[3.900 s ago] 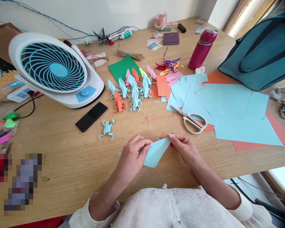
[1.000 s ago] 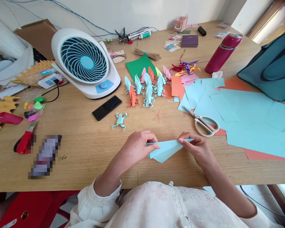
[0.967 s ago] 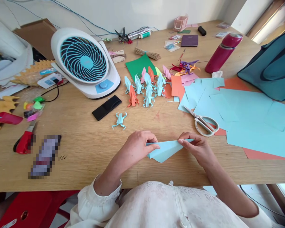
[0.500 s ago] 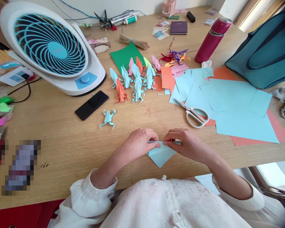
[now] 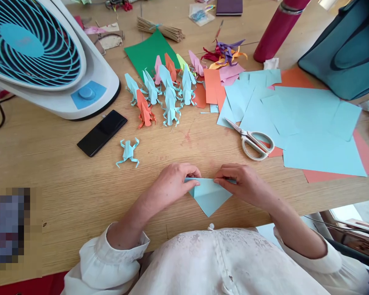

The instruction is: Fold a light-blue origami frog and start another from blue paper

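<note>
Between my hands is a light blue sheet of paper (image 5: 211, 198), folded into a triangle with its point toward me. My left hand (image 5: 177, 180) pinches the upper left end of the folded edge, thumb on top. At the upper right end, my right hand (image 5: 238, 182) pinches the same edge with its thumb and fingers. Beyond my left hand lies a folded light blue paper frog (image 5: 128, 152). Scissors (image 5: 252, 141) with pale handles rest partly on paper beyond my right hand. Several standing paper figures (image 5: 170, 104), blue, orange, pink and yellow-green, are grouped farther back.
A fan (image 5: 101, 88) and a black phone (image 5: 102, 133) are at the left. Loose blue sheets (image 5: 320, 153) cover orange paper (image 5: 322, 176) at the right. Behind them stand a magenta flask (image 5: 272, 35) and a teal bag (image 5: 335, 53). Green paper (image 5: 141, 55) and a stick bundle (image 5: 164, 30) lie farther back.
The view has tilted down and moved closer. My hands have slid apart along the folded edge, baring more of the paper between them; both still pinch it.
</note>
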The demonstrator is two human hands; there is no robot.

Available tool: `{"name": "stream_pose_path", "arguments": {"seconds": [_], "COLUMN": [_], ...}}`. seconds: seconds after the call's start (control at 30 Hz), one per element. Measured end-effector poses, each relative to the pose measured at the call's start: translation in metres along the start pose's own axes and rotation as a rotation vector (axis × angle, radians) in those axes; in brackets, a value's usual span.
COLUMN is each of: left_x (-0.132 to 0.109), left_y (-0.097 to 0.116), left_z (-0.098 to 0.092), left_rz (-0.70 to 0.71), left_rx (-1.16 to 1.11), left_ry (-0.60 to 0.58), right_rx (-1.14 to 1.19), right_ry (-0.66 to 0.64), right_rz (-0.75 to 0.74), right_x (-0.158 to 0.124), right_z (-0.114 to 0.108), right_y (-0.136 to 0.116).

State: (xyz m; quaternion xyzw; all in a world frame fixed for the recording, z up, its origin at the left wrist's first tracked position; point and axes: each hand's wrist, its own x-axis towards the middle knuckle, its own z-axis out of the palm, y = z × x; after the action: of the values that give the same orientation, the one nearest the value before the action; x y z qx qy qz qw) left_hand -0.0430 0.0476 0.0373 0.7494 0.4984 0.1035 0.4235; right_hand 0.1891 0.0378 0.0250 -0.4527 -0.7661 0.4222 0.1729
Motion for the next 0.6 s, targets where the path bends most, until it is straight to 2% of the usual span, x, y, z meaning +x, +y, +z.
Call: {"name": "stream_pose_path", "arguments": {"seconds": [0.37, 0.6], "left_x": [-0.001, -0.002], "left_y": [-0.004, -0.002], "left_z": [0.001, 0.011], "left_rz": [0.022, 0.047], "left_rx": [0.018, 0.293], "left_ry": [-0.018, 0.064], "right_rx": [-0.179, -0.355], "right_ry": [-0.003, 0.095], "right_rz": [-0.036, -0.09], "right_x": [0.001, 0.002], "right_z": [0.006, 0.018], "right_y": [0.001, 0.0]}}
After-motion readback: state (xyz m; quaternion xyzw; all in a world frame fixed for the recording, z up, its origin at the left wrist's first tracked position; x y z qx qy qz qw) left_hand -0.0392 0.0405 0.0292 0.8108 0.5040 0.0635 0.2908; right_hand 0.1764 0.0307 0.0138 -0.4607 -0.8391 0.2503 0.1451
